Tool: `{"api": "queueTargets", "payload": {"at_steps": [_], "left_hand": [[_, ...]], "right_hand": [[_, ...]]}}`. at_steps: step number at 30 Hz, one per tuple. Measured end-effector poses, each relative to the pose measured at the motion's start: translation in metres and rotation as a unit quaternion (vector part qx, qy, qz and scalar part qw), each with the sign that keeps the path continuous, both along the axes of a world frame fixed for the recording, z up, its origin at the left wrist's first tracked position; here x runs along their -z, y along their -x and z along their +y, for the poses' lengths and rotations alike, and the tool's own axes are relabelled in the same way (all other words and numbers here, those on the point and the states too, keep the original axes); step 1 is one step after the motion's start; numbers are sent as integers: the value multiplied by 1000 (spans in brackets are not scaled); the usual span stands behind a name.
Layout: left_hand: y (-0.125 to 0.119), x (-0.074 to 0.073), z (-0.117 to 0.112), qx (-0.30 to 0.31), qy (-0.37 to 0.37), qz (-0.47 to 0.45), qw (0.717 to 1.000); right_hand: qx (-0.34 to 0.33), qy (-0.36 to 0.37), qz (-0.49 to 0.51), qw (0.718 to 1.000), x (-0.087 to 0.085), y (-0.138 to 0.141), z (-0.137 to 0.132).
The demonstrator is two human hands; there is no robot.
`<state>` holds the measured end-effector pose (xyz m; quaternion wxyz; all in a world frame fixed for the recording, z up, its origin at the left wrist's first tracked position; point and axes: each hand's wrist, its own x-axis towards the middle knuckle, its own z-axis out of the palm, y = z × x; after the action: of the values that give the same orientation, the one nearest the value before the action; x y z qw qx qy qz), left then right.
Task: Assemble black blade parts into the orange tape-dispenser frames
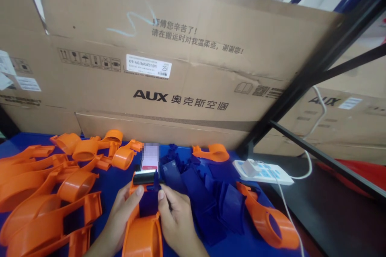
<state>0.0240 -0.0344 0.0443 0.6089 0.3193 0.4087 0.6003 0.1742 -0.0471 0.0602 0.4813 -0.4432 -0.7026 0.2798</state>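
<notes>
Both my hands hold an orange tape dispenser frame [142,236] low in the middle of the view. It carries a black roller [144,178] at its front end and a blue plastic insert [150,202] inside. My left hand [120,217] grips the frame's left side, thumb up near the roller. My right hand [176,219] grips the right side, its thumb pressed against the blue insert. A pile of blue plastic parts [208,196] lies just right of my hands on the blue table [111,182].
Several orange dispenser frames [45,192] are heaped at left, one more [267,221] lies at right, another [212,152] at the back. A white power strip [262,170] with cable sits right. Large AUX cardboard boxes [181,68] wall the back; a black rack strut [316,68] slants at right.
</notes>
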Motion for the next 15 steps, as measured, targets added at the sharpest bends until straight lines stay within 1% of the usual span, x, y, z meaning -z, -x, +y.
{"api": "queueTargets", "payload": {"at_steps": [2,4,6,9,11,13,15], "left_hand": [[5,7,6,3,8,-4,1000],[10,12,11,13,24,-4,1000],[11,10,10,29,45,-17,998],[5,1,2,54,71,-98,991],[4,0,-3,65,74,-135,986],[9,8,-2,64,60,-146,985],[18,23,3,72,48,-162,983]], "right_hand": [[0,4,6,1000,-1,1,-2],[-1,8,10,1000,-2,2,-2],[8,14,12,1000,-3,2,-1],[30,31,8,999,-3,2,0],[28,44,1,999,-2,1,1],[18,52,-6,998,-1,1,1],[9,49,-8,999,0,0,2]]}}
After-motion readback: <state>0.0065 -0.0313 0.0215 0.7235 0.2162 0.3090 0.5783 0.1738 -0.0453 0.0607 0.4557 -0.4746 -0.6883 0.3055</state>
